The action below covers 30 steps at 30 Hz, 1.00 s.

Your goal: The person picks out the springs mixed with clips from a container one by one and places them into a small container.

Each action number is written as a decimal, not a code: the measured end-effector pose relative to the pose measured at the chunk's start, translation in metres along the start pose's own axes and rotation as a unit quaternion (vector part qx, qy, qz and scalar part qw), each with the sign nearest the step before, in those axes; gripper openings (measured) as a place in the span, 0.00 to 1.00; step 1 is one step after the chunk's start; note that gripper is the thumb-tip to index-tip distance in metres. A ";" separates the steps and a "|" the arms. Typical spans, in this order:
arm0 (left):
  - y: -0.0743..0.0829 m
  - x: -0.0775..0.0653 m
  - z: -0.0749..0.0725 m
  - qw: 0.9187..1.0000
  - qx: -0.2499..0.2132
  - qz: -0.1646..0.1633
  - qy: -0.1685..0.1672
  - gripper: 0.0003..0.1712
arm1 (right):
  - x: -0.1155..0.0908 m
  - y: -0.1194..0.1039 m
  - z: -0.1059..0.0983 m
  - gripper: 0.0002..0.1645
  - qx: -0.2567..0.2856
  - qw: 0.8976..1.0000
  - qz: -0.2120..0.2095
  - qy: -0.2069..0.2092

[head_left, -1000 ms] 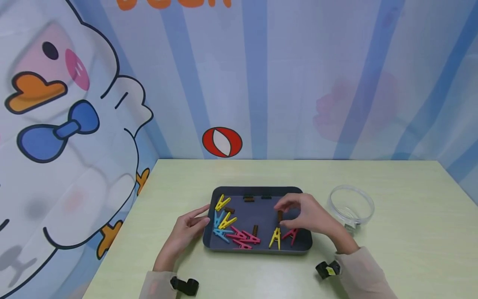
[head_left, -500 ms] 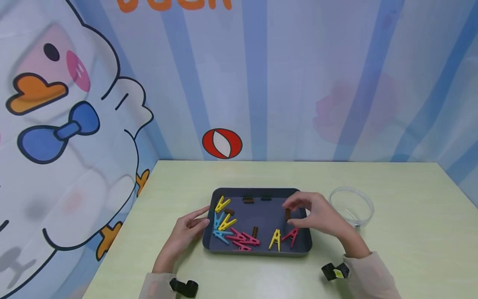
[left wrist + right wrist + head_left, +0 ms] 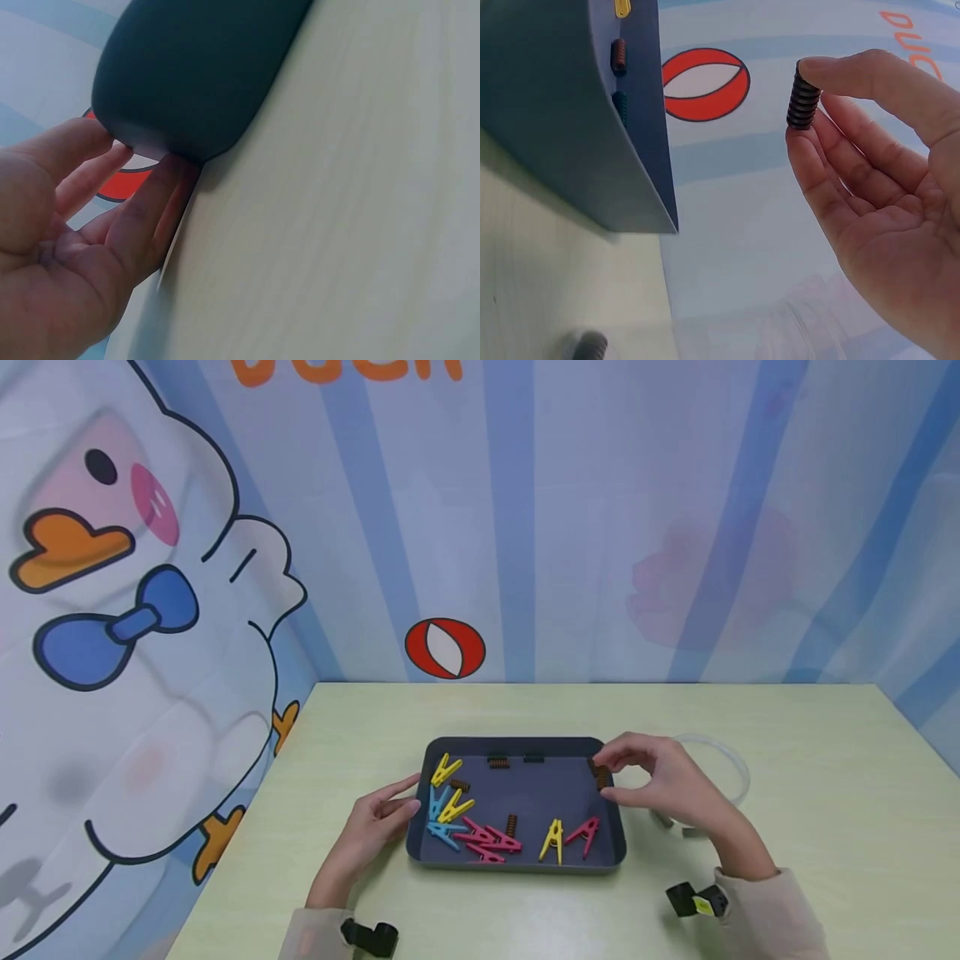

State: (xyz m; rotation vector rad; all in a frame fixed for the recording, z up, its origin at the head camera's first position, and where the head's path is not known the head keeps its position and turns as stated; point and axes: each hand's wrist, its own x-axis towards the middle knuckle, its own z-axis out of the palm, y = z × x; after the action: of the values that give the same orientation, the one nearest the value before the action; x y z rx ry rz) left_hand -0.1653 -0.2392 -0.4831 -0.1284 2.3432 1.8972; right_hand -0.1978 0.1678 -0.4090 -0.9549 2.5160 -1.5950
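Note:
My right hand point(image 3: 667, 781) pinches a brownish coil spring point(image 3: 804, 96) between thumb and fingertips, above the right end of a dark grey tray point(image 3: 551, 793). In the right wrist view the spring looks dark and is clear of the tray wall. My left hand point(image 3: 375, 822) grips the tray's left end; the left wrist view has its digits at the rim and by the lower edge. Inside the tray lie yellow pegs point(image 3: 554, 841), red pegs point(image 3: 583, 837) and blue pegs point(image 3: 446, 833). More springs point(image 3: 512, 825) lie among them and along the back wall.
A clear round tub point(image 3: 738, 764) stands on the table point(image 3: 847, 827) right of the tray, partly hidden behind my right hand. Small dark pieces point(image 3: 693, 832) show below it. A printed cloth point(image 3: 585, 527) hangs behind the table.
My right hand has moved right and slightly back with the spring, from above the yellow peg to the tray's right end. It now covers part of the clear tub. The left hand stays put.

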 end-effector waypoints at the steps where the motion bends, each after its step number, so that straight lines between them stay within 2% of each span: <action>1: 0.000 0.000 0.000 1.000 0.000 0.000 -0.001 0.26 | -0.001 0.000 -0.002 0.20 -0.003 1.000 0.001 0.003; 16: -0.001 0.000 0.000 1.000 0.000 0.000 0.001 0.26 | -0.015 0.006 -0.025 0.19 -0.002 0.999 -0.010 0.033; 30: 0.000 0.001 0.000 1.000 -0.002 0.001 0.000 0.26 | -0.030 0.010 -0.052 0.19 -0.040 0.996 0.002 0.078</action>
State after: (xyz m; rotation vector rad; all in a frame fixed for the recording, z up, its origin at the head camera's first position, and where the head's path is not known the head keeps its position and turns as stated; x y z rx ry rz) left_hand -0.1658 -0.2392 -0.4833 -0.1274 2.3415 1.9021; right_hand -0.1949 0.2284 -0.4015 -0.8639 2.7021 -1.6412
